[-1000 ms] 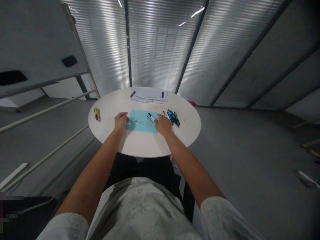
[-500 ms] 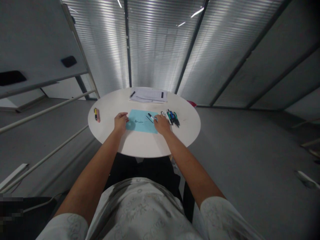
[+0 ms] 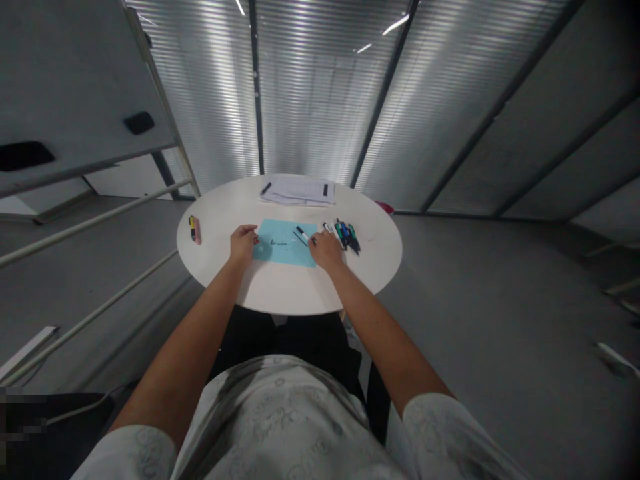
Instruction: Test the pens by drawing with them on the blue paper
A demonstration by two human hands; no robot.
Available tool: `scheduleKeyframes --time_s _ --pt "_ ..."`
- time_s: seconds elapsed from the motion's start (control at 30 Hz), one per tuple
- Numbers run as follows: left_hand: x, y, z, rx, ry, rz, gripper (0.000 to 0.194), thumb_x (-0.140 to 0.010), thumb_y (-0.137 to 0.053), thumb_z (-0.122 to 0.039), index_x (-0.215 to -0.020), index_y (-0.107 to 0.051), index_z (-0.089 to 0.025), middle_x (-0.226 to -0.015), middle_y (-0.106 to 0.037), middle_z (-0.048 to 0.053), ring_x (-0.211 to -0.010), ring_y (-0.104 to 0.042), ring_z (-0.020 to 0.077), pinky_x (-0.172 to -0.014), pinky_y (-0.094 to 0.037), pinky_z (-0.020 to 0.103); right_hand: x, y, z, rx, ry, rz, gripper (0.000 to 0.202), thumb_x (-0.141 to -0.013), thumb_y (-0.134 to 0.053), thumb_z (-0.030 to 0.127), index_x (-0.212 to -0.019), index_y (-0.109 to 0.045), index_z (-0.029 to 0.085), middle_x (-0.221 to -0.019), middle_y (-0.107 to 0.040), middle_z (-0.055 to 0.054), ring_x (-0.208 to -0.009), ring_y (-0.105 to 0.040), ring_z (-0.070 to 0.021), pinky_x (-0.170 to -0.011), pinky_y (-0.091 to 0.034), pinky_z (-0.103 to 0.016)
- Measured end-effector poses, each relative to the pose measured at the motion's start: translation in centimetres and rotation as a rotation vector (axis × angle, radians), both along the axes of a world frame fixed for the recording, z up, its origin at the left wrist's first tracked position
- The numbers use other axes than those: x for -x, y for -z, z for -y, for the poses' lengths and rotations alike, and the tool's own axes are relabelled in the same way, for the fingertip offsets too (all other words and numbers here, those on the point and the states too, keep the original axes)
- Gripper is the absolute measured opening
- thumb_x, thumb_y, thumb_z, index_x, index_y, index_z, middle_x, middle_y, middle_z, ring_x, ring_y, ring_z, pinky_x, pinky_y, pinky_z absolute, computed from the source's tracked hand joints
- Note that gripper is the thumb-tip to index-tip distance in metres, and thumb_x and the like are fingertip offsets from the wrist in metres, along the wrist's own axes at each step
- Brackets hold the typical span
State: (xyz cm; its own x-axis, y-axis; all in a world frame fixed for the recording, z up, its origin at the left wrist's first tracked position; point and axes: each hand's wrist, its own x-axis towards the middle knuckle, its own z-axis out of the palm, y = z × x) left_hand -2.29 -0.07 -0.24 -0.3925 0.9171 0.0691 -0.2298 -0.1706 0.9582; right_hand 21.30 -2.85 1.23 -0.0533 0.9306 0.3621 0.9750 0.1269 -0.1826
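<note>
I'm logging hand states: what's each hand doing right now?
Left hand: loosely open at the left edge of the blue sheet, nothing visible held.
Right hand: curled beside a black-and-white pen; grip on it cannot be told.

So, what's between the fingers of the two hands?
In the head view, a blue sheet with dark marks and a pen over it show between the left fingers and right fingers.

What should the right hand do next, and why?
Perhaps the right hand should slide the black-and-white pen over to the other pens, because it lies on the blue sheet right by that hand, while the others lie together just beyond it.
</note>
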Motion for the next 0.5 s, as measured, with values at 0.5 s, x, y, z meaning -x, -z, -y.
scheduleKeyframes --time_s 0.5 --pt "-0.12 0.03 0.14 0.005 -0.008 -0.025 0.024 -0.056 -0.055 -0.011 -0.077 -0.063 -0.018 -0.061 -0.053 -0.002 -0.051 -0.047 0.0095 -0.054 -0.039 0.024 -0.34 0.29 -0.59 -0.079 -0.013 -0.18 0.023 -0.095 -0.042 0.023 -0.113 -0.055 0.016 -0.112 -0.063 -0.013 -0.104 -0.056 -0.0231 -0.087 -0.041 -0.033"
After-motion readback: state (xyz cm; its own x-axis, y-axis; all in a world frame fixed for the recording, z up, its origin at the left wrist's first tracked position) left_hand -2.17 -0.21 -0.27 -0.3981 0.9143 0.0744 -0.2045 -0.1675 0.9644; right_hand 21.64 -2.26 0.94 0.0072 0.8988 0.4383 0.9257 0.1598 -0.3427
